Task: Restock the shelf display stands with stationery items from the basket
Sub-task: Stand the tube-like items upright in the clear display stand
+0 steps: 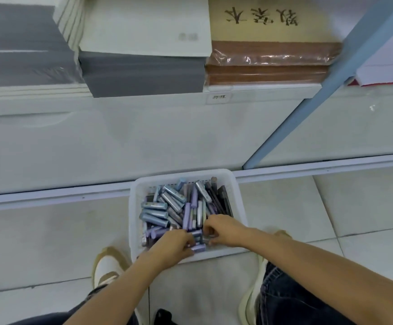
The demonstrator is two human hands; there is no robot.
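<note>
A white plastic basket point(238, 184) stands on the tiled floor against the base of the shelf unit. It holds several blue, silver and purple stationery tubes point(165, 205) in a loose pile. Both my hands are inside its near end. My left hand point(173, 245) has its fingers curled over purple tubes point(199, 248) at the front rim. My right hand point(223, 228) has its fingers bent around tubes in the pile's middle; the fingertips are partly hidden among them.
Above the basket, the white shelf point(144, 99) carries stacks of grey paper point(144, 71), white pads point(144, 22) and wrapped brown notebooks point(270, 59). A blue upright point(308, 102) slants down on the right. My shoes point(106, 266) flank the basket on the floor.
</note>
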